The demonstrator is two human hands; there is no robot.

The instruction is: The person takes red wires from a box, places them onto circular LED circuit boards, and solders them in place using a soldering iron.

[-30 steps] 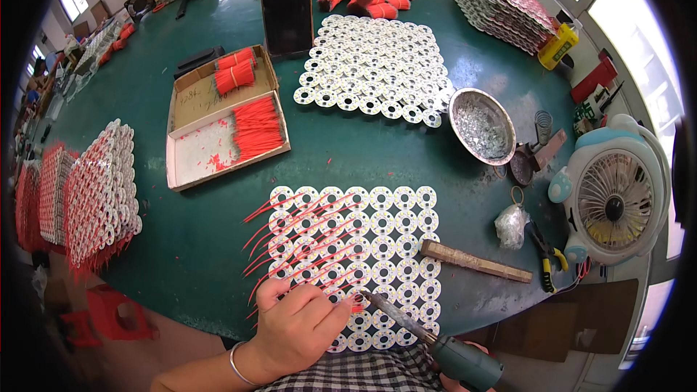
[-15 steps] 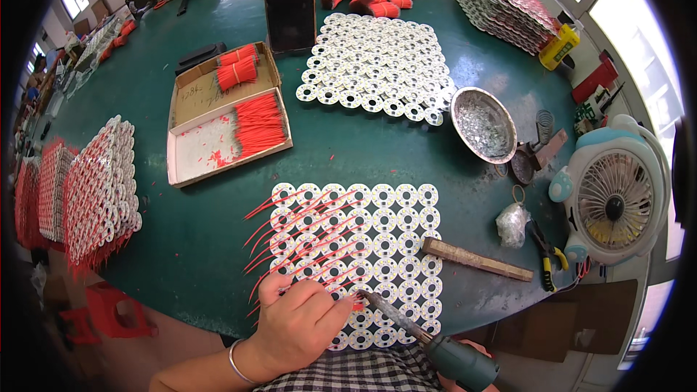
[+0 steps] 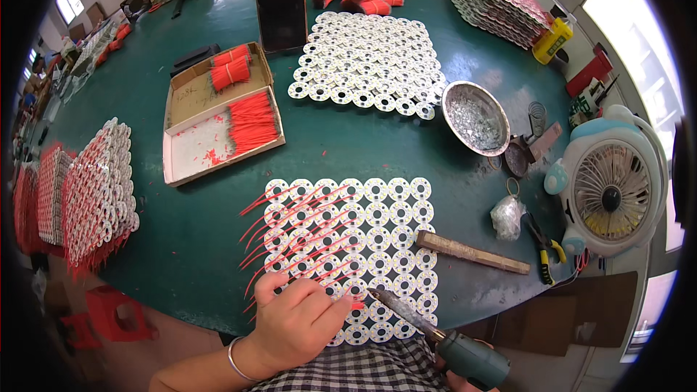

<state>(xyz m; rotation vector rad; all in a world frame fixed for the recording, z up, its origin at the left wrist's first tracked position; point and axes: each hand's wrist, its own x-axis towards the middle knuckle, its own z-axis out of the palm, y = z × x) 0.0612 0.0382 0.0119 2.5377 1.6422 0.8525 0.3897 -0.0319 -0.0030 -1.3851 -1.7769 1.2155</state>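
Observation:
A sheet of round white LED boards [image 3: 378,239] lies before me at the table's near edge. Thin red wires [image 3: 290,236] stand along its left columns and slant leftward. My left hand [image 3: 301,319] is closed in a pinch over the lower left boards, with the short ends of a few red wires [image 3: 356,305] poking out by its fingertips. In my right hand [image 3: 459,382], mostly hidden at the lower edge, is a soldering iron [image 3: 472,359] with a green handle. Its tip hovers over or touches the boards just right of those wire ends; I cannot tell which.
A wooden stick [image 3: 473,252] rests on the sheet's right edge. Beyond are a cardboard box [image 3: 167,147] of red wires, a phone [image 3: 282,6], more boards [image 3: 367,58] and a metal bowl [image 3: 475,117]. Pliers [image 3: 544,248] and a fan [image 3: 611,196] are at right, board stacks [image 3: 102,192] at left.
The iron's tip has moved a little right, away from my left fingertips. My left hand keeps its pinch in nearly the same place. The whole view has shifted slightly.

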